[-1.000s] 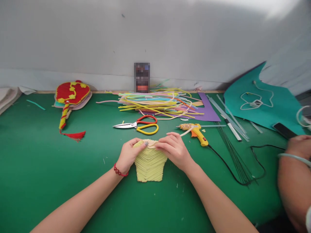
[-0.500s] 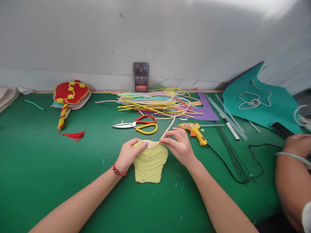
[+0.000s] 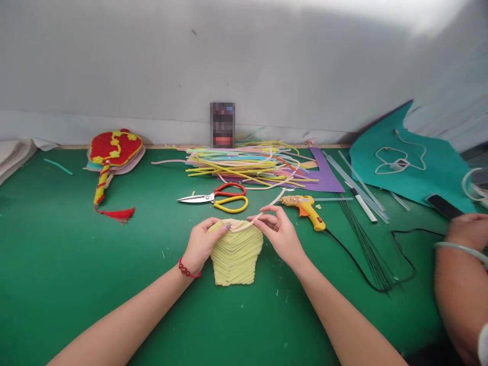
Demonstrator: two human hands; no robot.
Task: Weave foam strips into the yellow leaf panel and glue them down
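Observation:
A pale yellow fan-shaped piece (image 3: 234,254) built from rows of fuzzy strips lies on the green table (image 3: 76,274). My left hand (image 3: 201,245) presses its upper left corner with fingers curled over the edge. My right hand (image 3: 277,231) pinches a cream strip (image 3: 271,204) at the piece's upper right edge; the strip runs up toward the pile behind.
Red-and-yellow scissors (image 3: 221,197), a yellow glue gun (image 3: 307,207) with a black cord, a pile of coloured strips (image 3: 251,161), purple and teal felt sheets, thin wires (image 3: 366,239), and a finished red fan (image 3: 112,150) lie around. Another person's arm (image 3: 461,274) rests at the right.
My right hand has slid along the top edge of the yellow piece, laying the cream strip down; the strip's free end swung from right toward the pile. The left hand stayed put.

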